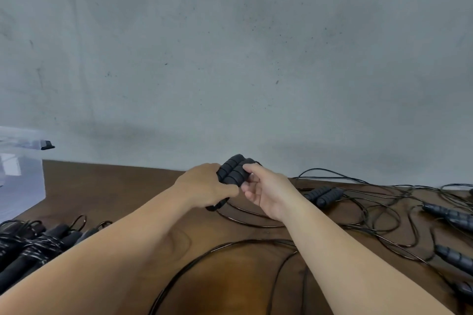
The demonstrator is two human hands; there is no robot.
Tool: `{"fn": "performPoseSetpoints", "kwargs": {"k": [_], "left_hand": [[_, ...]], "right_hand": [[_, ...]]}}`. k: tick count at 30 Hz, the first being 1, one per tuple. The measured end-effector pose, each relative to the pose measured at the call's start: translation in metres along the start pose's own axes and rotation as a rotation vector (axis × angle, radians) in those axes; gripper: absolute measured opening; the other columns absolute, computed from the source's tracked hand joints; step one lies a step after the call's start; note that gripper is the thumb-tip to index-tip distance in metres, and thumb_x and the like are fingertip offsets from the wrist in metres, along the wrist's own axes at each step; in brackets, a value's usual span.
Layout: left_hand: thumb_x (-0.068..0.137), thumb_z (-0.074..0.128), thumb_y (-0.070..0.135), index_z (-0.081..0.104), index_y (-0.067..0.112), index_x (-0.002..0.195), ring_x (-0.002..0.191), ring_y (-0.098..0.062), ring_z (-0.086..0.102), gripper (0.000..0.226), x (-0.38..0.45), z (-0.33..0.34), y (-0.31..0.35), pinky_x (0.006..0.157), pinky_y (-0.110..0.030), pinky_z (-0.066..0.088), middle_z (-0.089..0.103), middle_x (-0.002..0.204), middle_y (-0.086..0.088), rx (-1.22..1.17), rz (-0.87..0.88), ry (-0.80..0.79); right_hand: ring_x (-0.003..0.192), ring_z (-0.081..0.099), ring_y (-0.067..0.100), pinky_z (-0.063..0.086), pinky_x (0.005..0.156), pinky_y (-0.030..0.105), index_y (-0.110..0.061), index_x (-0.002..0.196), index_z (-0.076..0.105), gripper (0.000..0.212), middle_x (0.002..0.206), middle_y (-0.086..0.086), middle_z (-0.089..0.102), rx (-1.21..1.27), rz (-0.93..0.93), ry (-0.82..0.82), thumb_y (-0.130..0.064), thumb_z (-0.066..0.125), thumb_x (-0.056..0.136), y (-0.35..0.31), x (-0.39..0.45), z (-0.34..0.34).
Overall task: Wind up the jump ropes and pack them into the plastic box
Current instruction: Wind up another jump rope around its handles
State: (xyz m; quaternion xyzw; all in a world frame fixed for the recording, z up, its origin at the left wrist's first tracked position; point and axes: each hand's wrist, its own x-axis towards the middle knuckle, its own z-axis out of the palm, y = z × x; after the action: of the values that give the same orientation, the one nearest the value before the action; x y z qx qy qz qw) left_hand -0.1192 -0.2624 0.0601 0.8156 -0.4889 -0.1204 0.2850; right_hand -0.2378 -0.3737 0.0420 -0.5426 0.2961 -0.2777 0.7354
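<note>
Two black foam jump-rope handles (pixel 234 170) are held side by side above the brown table (pixel 107 186), near its far edge. My left hand (pixel 204 185) grips them from the left, fingers curled round. My right hand (pixel 266 192) pinches them from the right with thumb and fingertips. Their thin black cord (pixel 204 256) trails down and loops over the table toward me. The clear plastic box (pixel 20 171) stands at the far left, partly cut off by the frame edge.
Several wound-up ropes (pixel 33 245) lie bundled at the near left. Loose ropes with black handles (pixel 322 195) and tangled cords spread over the right half of the table, more handles (pixel 458 215) at the right edge. A grey wall rises behind.
</note>
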Motion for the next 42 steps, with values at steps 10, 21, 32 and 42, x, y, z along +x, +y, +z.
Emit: {"fn": "performPoseSetpoints", "kwargs": {"k": [10,21,32,42], "left_hand": [[0.077,0.075,0.052,0.063,0.015,0.091,0.064,-0.008,0.056,0.041,-0.016,-0.022,0.002,0.063,-0.021,0.041,0.060,0.067,0.007,-0.341,0.145,-0.051],[0.072,0.080,0.036,0.054,0.018,0.099,0.073,-0.016,0.059,0.042,-0.014,-0.126,0.071,0.069,-0.029,0.044,0.063,0.080,0.002,-0.188,0.243,0.106],[0.069,0.066,0.037,0.063,0.014,0.085,0.055,-0.017,0.057,0.028,-0.005,-0.135,0.109,0.056,-0.024,0.043,0.062,0.062,0.003,0.175,0.040,0.354],[0.083,0.065,0.022,0.066,0.010,0.097,0.062,-0.015,0.053,0.019,-0.010,-0.114,0.073,0.056,-0.024,0.046,0.065,0.082,-0.003,-0.654,0.043,0.003]], "right_hand": [[0.057,0.058,0.015,0.049,0.047,0.022,-0.002,0.098,0.067,0.028,0.078,0.011,0.062,-0.068,-0.116,-0.003,-0.027,0.072,0.088,-0.029,-0.014,0.015],[0.052,0.053,0.015,0.049,0.048,0.024,-0.004,0.089,0.062,0.020,0.068,0.006,0.056,-0.153,-0.426,-0.036,-0.023,0.065,0.093,-0.152,-0.028,0.055],[0.052,0.058,0.016,0.052,0.049,0.025,-0.003,0.104,0.062,0.024,0.071,0.008,0.062,-0.129,-0.389,-0.074,-0.026,0.061,0.096,-0.171,-0.017,0.057],[0.092,0.054,0.014,0.039,0.088,0.032,-0.011,0.112,0.065,0.043,0.103,-0.001,0.065,-0.474,-0.504,0.267,-0.038,0.033,0.103,-0.123,0.028,-0.001]]}}
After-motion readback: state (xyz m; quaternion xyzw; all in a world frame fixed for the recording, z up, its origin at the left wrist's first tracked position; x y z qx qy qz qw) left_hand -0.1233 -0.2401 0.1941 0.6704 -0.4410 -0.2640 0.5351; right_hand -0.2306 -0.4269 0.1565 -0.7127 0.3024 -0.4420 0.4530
